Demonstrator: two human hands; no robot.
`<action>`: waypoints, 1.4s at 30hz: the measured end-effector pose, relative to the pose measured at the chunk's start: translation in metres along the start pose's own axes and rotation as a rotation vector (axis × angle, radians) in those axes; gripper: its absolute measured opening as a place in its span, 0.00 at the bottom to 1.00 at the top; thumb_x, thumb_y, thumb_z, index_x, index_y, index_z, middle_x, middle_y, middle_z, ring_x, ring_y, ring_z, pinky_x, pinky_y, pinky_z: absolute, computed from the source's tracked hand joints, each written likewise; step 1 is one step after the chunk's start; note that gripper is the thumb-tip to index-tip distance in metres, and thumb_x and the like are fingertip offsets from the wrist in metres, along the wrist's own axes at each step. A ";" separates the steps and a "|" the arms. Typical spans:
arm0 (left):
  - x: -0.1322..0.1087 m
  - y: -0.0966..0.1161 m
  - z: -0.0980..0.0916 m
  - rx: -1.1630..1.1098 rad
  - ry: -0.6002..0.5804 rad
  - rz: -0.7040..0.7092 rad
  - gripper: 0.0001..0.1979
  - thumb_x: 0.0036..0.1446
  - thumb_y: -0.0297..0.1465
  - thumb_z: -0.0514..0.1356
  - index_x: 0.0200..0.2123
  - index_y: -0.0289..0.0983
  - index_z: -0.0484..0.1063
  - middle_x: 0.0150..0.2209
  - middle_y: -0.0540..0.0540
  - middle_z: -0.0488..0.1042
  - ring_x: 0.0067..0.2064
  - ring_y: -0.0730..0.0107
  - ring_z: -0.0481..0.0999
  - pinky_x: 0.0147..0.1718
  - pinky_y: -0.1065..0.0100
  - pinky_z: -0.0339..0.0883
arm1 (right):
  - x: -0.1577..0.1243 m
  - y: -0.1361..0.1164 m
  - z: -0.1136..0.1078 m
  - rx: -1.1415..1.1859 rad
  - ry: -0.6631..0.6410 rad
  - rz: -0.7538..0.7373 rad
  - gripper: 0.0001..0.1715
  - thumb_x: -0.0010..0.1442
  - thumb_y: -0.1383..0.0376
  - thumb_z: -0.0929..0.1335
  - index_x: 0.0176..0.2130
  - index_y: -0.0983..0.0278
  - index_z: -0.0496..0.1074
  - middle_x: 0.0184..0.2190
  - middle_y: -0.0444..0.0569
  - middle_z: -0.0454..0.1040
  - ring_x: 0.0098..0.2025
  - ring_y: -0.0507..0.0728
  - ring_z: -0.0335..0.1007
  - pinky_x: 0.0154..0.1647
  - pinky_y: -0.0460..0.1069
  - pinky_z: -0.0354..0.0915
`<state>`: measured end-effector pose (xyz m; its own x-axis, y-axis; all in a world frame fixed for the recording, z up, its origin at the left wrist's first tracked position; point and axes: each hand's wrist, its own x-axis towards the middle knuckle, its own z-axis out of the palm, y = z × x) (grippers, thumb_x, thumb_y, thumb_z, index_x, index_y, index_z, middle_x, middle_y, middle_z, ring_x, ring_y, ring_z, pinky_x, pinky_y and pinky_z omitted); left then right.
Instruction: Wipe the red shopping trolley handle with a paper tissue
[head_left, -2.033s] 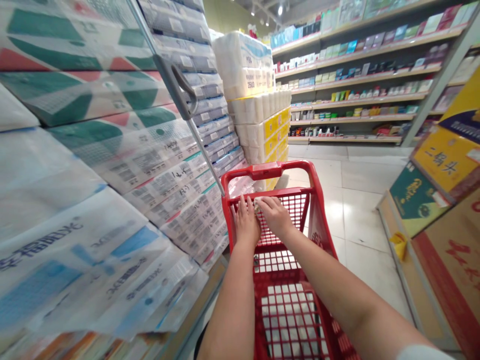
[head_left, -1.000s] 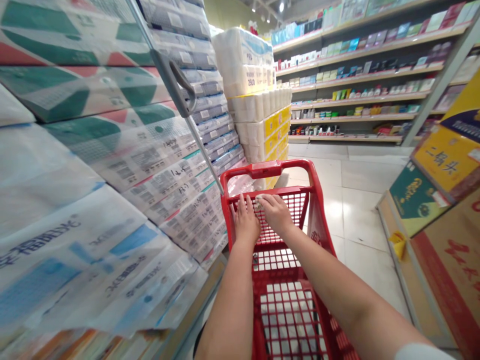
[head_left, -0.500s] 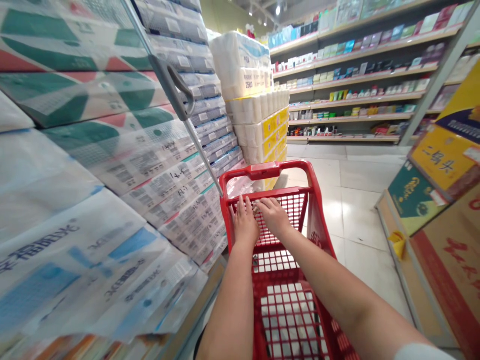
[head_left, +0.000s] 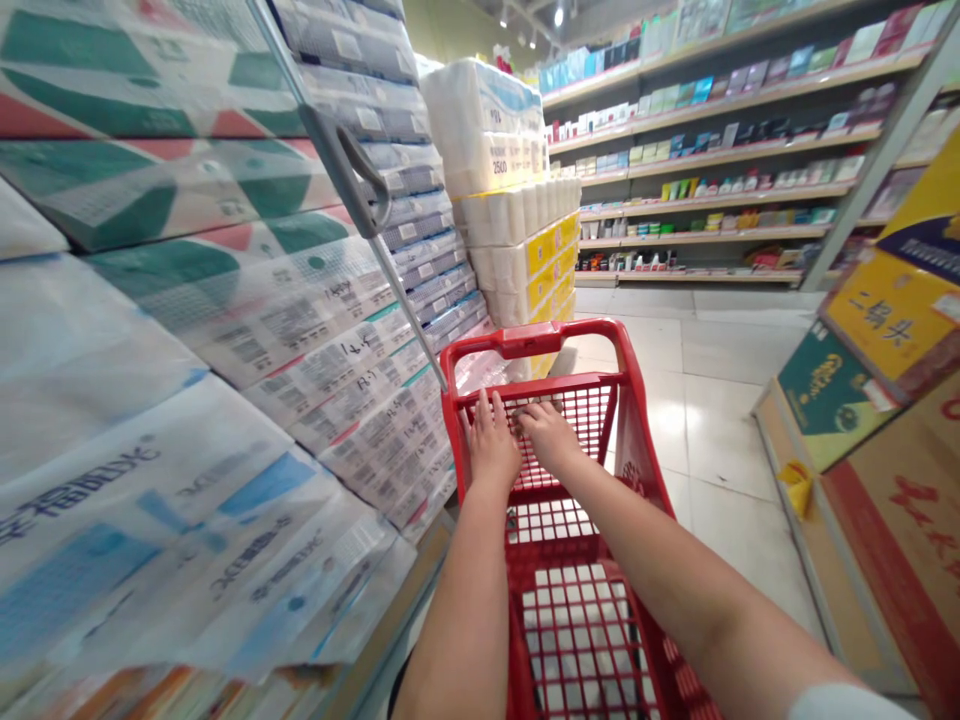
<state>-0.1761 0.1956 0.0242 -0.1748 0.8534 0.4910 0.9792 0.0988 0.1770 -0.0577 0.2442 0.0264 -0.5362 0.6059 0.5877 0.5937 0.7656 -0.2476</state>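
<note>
A red plastic rolling basket (head_left: 651,440) with gridded walls stands in front of me, its long grey pull handle (head_left: 349,175) slanting up to the left. My left hand (head_left: 495,440) lies against the upper grid panel (head_left: 592,415), fingers stretched out and slightly apart. Just to its right, my right hand (head_left: 549,435) has its fingers curled toward the same panel. Something small and brownish shows at the right fingertips, too small and partly covered to name. The lower grid (head_left: 581,630) spreads beneath my forearms.
Stacked tissue packs (head_left: 247,270) rise close on the left, with bundled paper rolls (head_left: 510,220) beyond the basket. Cardboard boxes (head_left: 900,480) on a low platform line the right. Tiled floor (head_left: 720,400) runs toward shelves of small goods (head_left: 712,150) at the back.
The right fingers have curled in and shifted slightly, and more of the small brownish thing shows beside them. My left hand and the basket look nearly unchanged.
</note>
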 end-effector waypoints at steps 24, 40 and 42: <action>0.000 0.002 -0.003 0.033 -0.009 0.000 0.35 0.55 0.21 0.50 0.66 0.30 0.44 0.68 0.31 0.41 0.68 0.50 0.48 0.65 0.45 0.40 | 0.000 -0.002 0.001 0.038 0.071 0.009 0.17 0.64 0.72 0.61 0.50 0.64 0.71 0.51 0.54 0.70 0.54 0.59 0.60 0.55 0.52 0.62; 0.000 -0.001 0.001 0.020 0.005 0.007 0.36 0.55 0.23 0.51 0.66 0.31 0.41 0.69 0.31 0.41 0.68 0.49 0.48 0.65 0.44 0.39 | -0.001 -0.003 0.001 0.009 -0.065 0.049 0.15 0.63 0.72 0.62 0.48 0.65 0.72 0.49 0.55 0.71 0.52 0.59 0.61 0.53 0.52 0.63; 0.000 -0.001 0.001 0.020 0.004 0.006 0.36 0.56 0.22 0.50 0.66 0.32 0.42 0.69 0.32 0.40 0.68 0.50 0.47 0.65 0.45 0.39 | 0.000 -0.003 0.001 0.018 0.010 0.026 0.17 0.63 0.72 0.62 0.51 0.65 0.71 0.51 0.55 0.69 0.54 0.59 0.59 0.56 0.53 0.61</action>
<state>-0.1766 0.1959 0.0229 -0.1691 0.8520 0.4955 0.9822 0.1039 0.1567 -0.0594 0.2419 0.0264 -0.5146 0.6238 0.5882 0.5965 0.7533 -0.2771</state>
